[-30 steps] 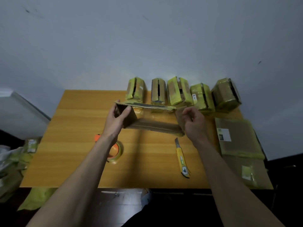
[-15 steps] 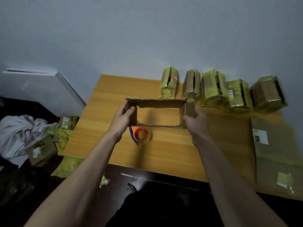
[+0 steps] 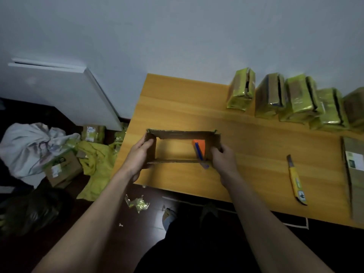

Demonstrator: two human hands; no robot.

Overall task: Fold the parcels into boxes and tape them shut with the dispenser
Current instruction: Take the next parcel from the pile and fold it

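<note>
I hold a brown cardboard parcel (image 3: 181,134), opened into a rectangular tube, above the left part of the wooden table (image 3: 177,103). My left hand (image 3: 138,154) grips its left end wall. My right hand (image 3: 222,157) grips its right end wall. Through the open tube I see the orange and blue tape dispenser (image 3: 199,149) lying on the table below. A row of several boxes wrapped in yellow tape (image 3: 291,99) stands along the wall at the back right.
A yellow utility knife (image 3: 296,181) lies right of my hands. Flat cardboard parcels (image 3: 354,174) are stacked at the table's right edge. On the dark floor to the left lie a white bag (image 3: 29,146), small boxes (image 3: 63,168), yellow wrapping (image 3: 94,166).
The flattened parcel has been pulled open into a rectangular tube. My view has swung left, and the parcel now sits over the tape dispenser near the table's left edge.
</note>
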